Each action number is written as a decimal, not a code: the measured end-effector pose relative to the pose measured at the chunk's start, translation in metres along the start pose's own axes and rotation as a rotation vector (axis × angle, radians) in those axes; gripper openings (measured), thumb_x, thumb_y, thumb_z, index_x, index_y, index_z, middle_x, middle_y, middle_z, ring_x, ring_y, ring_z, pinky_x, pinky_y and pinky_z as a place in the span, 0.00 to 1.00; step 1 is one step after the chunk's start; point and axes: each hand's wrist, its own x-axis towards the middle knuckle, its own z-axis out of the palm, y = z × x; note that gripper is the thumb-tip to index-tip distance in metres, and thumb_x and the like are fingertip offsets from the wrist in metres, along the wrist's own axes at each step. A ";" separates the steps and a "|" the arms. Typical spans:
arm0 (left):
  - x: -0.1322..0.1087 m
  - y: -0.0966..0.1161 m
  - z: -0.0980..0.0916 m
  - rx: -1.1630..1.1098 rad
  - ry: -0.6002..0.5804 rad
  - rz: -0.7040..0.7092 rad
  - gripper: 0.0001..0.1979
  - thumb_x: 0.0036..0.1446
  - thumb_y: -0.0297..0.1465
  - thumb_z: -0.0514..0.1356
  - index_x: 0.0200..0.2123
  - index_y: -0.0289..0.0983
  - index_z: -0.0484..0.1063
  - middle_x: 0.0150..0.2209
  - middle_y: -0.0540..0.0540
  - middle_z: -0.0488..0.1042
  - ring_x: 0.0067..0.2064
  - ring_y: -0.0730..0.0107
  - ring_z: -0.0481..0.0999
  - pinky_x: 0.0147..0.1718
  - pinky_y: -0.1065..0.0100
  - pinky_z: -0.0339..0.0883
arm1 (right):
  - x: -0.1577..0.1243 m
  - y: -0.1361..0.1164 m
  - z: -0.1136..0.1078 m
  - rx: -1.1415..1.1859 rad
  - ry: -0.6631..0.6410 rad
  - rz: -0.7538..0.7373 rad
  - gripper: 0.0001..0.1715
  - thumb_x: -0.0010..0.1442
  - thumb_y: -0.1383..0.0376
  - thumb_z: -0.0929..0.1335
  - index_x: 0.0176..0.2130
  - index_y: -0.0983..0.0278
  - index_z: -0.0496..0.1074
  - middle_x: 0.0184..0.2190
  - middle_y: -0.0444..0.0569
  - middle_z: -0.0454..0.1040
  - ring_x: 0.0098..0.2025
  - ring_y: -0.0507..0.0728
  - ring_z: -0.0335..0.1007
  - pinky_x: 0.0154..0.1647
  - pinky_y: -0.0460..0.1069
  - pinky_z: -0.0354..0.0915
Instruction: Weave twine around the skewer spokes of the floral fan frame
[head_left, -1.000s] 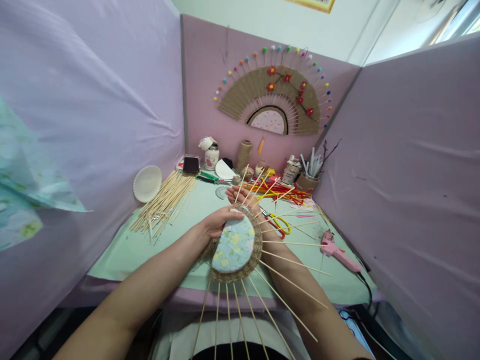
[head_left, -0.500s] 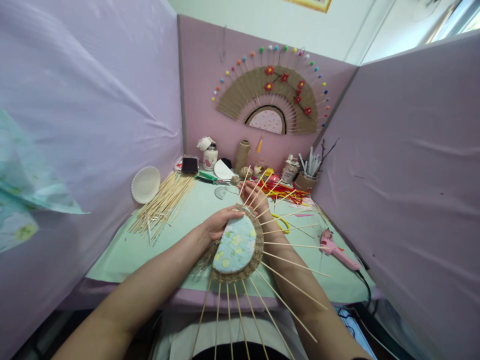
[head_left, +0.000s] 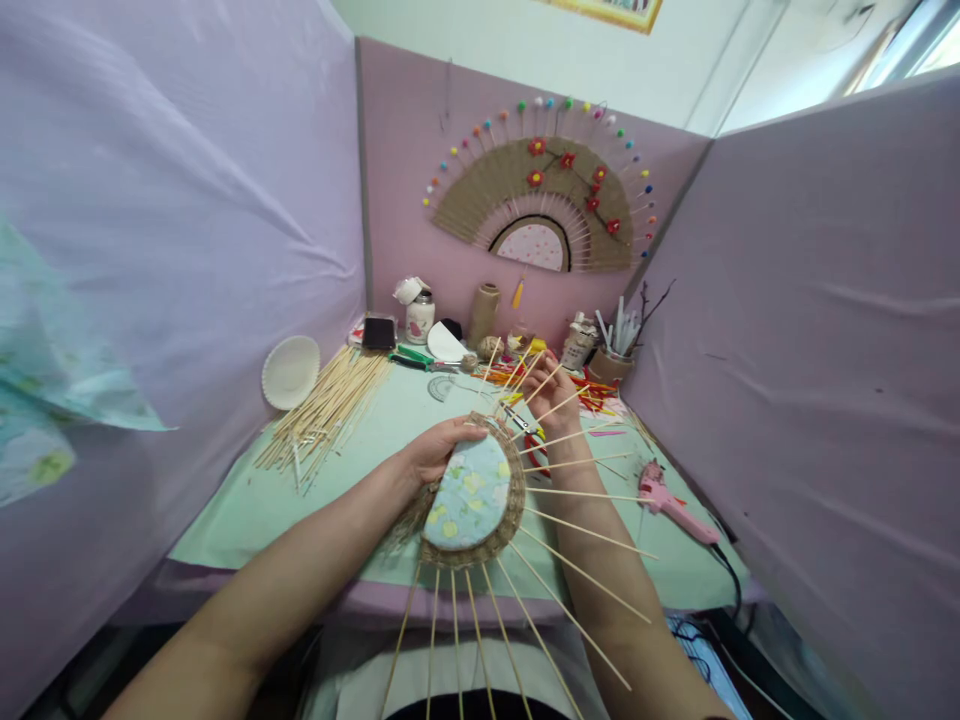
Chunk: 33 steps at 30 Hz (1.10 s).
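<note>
In the head view my left hand [head_left: 442,447] is closed on the straight edge of a half-round fan base [head_left: 472,490], thumb on its floral blue cloth. Woven twine [head_left: 517,500] rims the curved side, and thin bamboo sticks [head_left: 585,494] spread out from it like rays. Beyond the upper sticks is my right hand [head_left: 553,392], its fingers bent together; whatever they pinch is too small to make out. Scissors [head_left: 517,420] with red and yellow handles lie on the table behind the sticks, partly covered by the right wrist.
A pile of bamboo sticks [head_left: 326,410] lies at left by a white dish [head_left: 291,372]. Green-handled pliers [head_left: 420,360] and a twine cone [head_left: 485,310] are at the back. A pink glue gun [head_left: 675,507] with a cord lies right. A finished fan [head_left: 544,190] hangs on the back panel.
My right hand has moved right, away from the rim and upper sticks, uncovering more of the scissors. My left hand and the fan base have stayed almost still.
</note>
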 end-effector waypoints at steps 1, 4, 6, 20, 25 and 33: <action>0.000 0.000 0.000 -0.002 0.004 -0.003 0.13 0.45 0.29 0.67 0.35 0.29 0.75 0.28 0.41 0.78 0.31 0.65 0.78 0.37 0.67 0.70 | 0.001 -0.002 0.000 0.007 -0.004 -0.001 0.08 0.57 0.76 0.67 0.32 0.63 0.69 0.25 0.38 0.73 0.15 0.41 0.52 0.15 0.36 0.58; 0.000 -0.001 0.000 -0.019 -0.033 -0.029 0.15 0.46 0.29 0.67 0.38 0.28 0.76 0.30 0.40 0.79 0.31 0.64 0.79 0.35 0.66 0.71 | 0.006 -0.007 -0.002 0.013 -0.006 -0.022 0.09 0.58 0.76 0.67 0.32 0.62 0.70 0.28 0.39 0.75 0.15 0.41 0.50 0.14 0.36 0.56; 0.001 -0.001 0.000 -0.028 -0.052 -0.041 0.16 0.46 0.29 0.67 0.40 0.28 0.76 0.31 0.39 0.80 0.31 0.64 0.79 0.34 0.66 0.71 | 0.011 -0.009 -0.004 -0.001 -0.016 -0.033 0.09 0.59 0.75 0.66 0.32 0.62 0.70 0.28 0.39 0.76 0.14 0.41 0.49 0.13 0.35 0.55; 0.000 -0.001 0.002 -0.050 0.008 -0.030 0.12 0.44 0.27 0.68 0.34 0.30 0.75 0.28 0.41 0.79 0.27 0.65 0.78 0.32 0.66 0.72 | 0.030 0.040 -0.008 -0.234 0.047 0.204 0.12 0.58 0.78 0.66 0.37 0.62 0.69 0.33 0.40 0.78 0.35 0.44 0.73 0.33 0.37 0.69; -0.001 -0.001 0.002 -0.044 0.074 -0.011 0.11 0.43 0.26 0.69 0.32 0.30 0.74 0.27 0.43 0.78 0.26 0.67 0.77 0.31 0.67 0.72 | 0.014 0.088 -0.005 -0.322 0.037 0.332 0.15 0.51 0.77 0.72 0.38 0.62 0.70 0.36 0.45 0.79 0.44 0.52 0.76 0.40 0.45 0.74; -0.002 -0.002 0.004 -0.141 0.111 0.063 0.12 0.45 0.24 0.68 0.36 0.34 0.73 0.28 0.47 0.79 0.28 0.68 0.78 0.32 0.68 0.71 | -0.001 0.109 -0.006 -0.389 -0.166 0.538 0.16 0.49 0.66 0.75 0.39 0.64 0.72 0.43 0.54 0.78 0.55 0.63 0.71 0.50 0.54 0.73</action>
